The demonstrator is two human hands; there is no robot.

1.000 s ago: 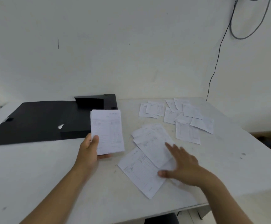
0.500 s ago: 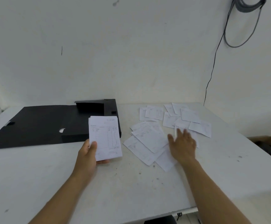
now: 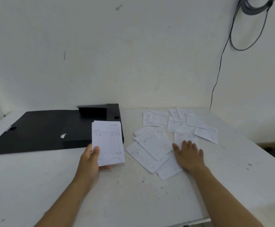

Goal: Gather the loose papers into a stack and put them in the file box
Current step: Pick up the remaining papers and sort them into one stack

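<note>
My left hand (image 3: 91, 158) grips a stack of white printed forms (image 3: 108, 142) by its lower left corner, holding it tilted up just in front of the black file box (image 3: 91, 123). The box lies open on the table's left, its lid flap (image 3: 35, 131) spread flat to the left. Several loose papers (image 3: 151, 145) lie overlapping to the right of the stack, and more loose sheets (image 3: 197, 122) are scattered farther back. My right hand (image 3: 189, 155) rests flat, fingers spread, on the near sheets at their right side.
The white table (image 3: 133, 199) is scuffed, with its front edge near the bottom right. A white wall stands behind it. A black cable (image 3: 222, 63) hangs down the wall at the right. A brown box (image 3: 274, 149) sits low beyond the table's right edge.
My right hand has slid away from me and to the right across the loose sheets, pushing them back. The left hand keeps the stack in about the same place.
</note>
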